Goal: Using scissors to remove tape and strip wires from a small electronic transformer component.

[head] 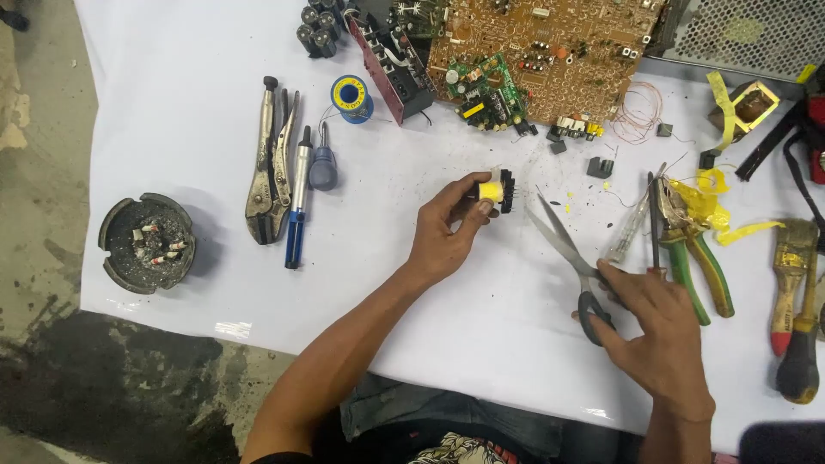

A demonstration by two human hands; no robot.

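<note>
Near the middle of the frame the left hand (447, 232) pinches a small transformer (496, 191), yellow-wrapped with a black core, its fingers (478, 182) closed around it just above the white sheet that covers the counter (198, 77). To the right and lower, the right hand (657, 331) rests on the handles of a pair of scissors (563, 249); its fingers (601, 331) are curled at the dark loops, and the scissor blades stand open, their tips pointing up and left toward the transformer without touching it. Just right of the scissors lie green-handled pliers (692, 258) amid scraps of yellow tape (718, 193), with a slim tester screwdriver (632, 228) between scissors and pliers. At the far right edge are a worn paintbrush (786, 266) and a dark-handled tool. Across the top middle sits a large brown circuit board (559, 43) with a smaller green board (483, 86) on it, a loop of copper wire (638, 112) to its right, and small black parts scattered below. In the upper left part of the sheet lie locking pliers (268, 167), a blue-handled tool (297, 202), a stubby screwdriver (323, 163) and a spool of solder (351, 96). Off the sheet at the left, on the stained floor, is an ashtray (146, 242) with cigarette ends.
</note>
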